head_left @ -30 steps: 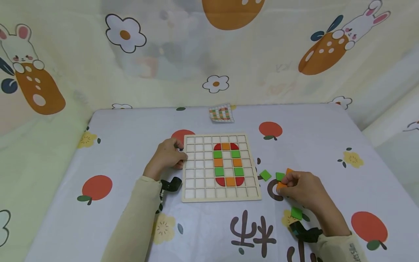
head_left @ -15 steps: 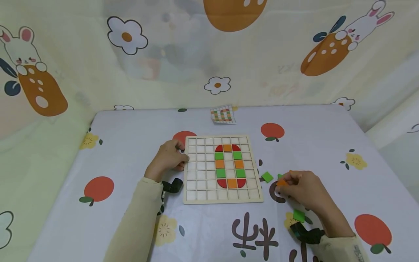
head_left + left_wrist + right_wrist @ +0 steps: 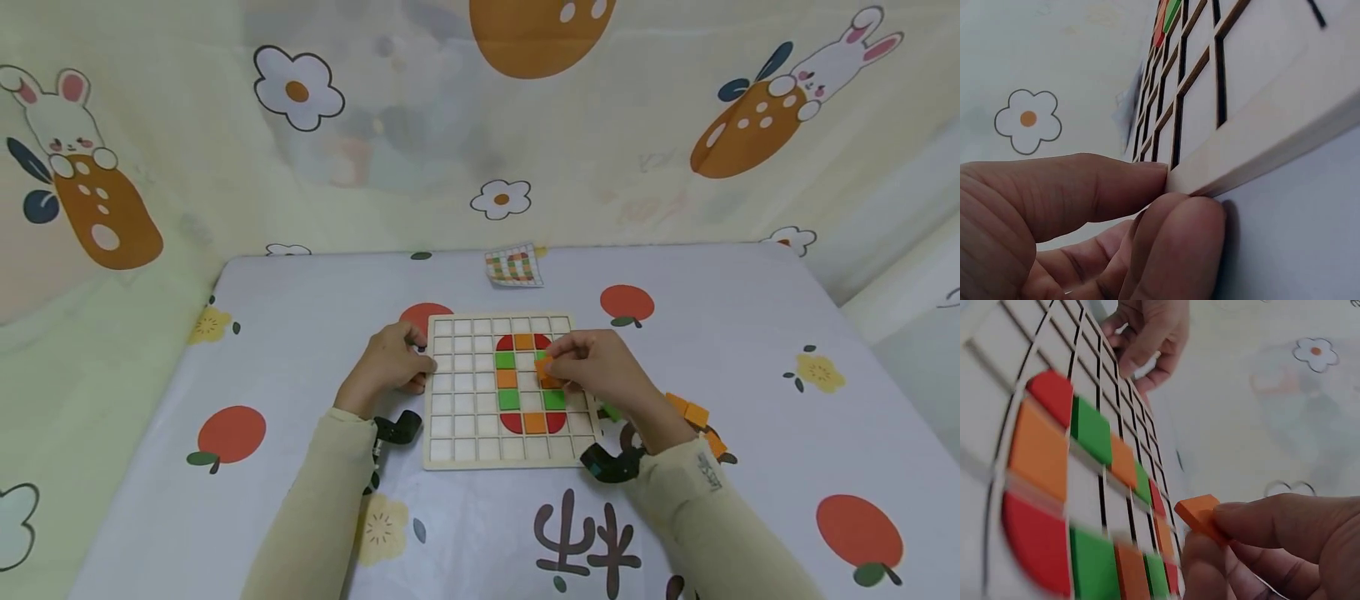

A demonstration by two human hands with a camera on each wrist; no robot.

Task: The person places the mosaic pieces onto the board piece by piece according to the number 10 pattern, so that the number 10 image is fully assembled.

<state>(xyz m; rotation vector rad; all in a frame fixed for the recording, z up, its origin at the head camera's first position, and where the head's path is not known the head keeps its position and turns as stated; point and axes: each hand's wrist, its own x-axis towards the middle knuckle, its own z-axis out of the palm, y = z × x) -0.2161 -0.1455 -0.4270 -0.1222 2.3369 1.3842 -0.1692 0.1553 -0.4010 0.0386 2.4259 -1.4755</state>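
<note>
A wooden grid board [image 3: 510,465] lies on the table, holding a ring of red rounded corner tiles [image 3: 1041,544] with green and orange square tiles between them. My left hand [image 3: 386,362] grips the board's left edge; the left wrist view shows thumb and finger at its wooden rim [image 3: 1260,153]. Over the ring's right side, my right hand [image 3: 607,371] pinches an orange square tile [image 3: 1200,512] between thumb and fingers. In the head view that hand covers part of the ring's right column.
Several loose orange tiles [image 3: 686,408] lie right of the board, beside my right forearm. A loose green tile [image 3: 611,412] is partly hidden beneath that hand. Behind the board, a small card [image 3: 513,267] shows a coloured grid pattern. The tablecloth [image 3: 300,308] has printed fruit and flowers.
My right hand has moved left from the loose tiles to above the board, bringing an orange tile with it. My left hand keeps its grip on the board's edge.
</note>
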